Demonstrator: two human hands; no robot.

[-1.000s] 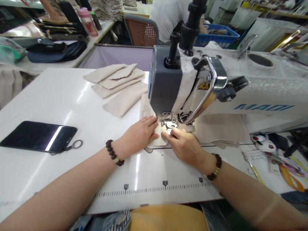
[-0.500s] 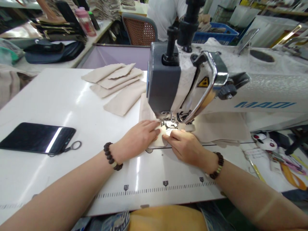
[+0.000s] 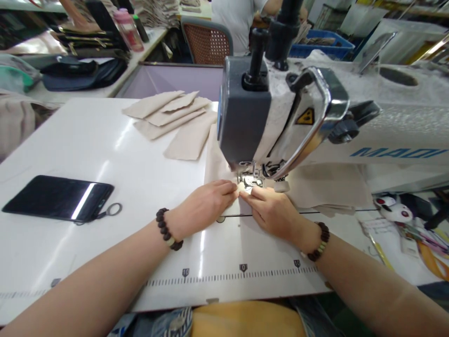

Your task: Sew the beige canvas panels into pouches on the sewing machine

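Note:
A beige fabric piece lies under the needle area of a sewing machine. My left hand is on its near part, fingers bunched together and gripping the cloth left of the presser foot. Just in front of the foot, my right hand pinches the same cloth by its near edge, thumb and fingers drawn together. The fingertips of both hands almost meet. My fingers cover part of the cloth, and the machine head hides its far part.
Loose beige pieces lie behind my left hand. More beige fabric lies under the machine arm. A phone with a ring rests at left; small tools and a white figure sit at right. Another person is beyond the table.
My left fingers have bunched and come closer to my right fingertips. The nearest loose fabric piece has turned and shifted slightly away from me. The view has shifted a little.

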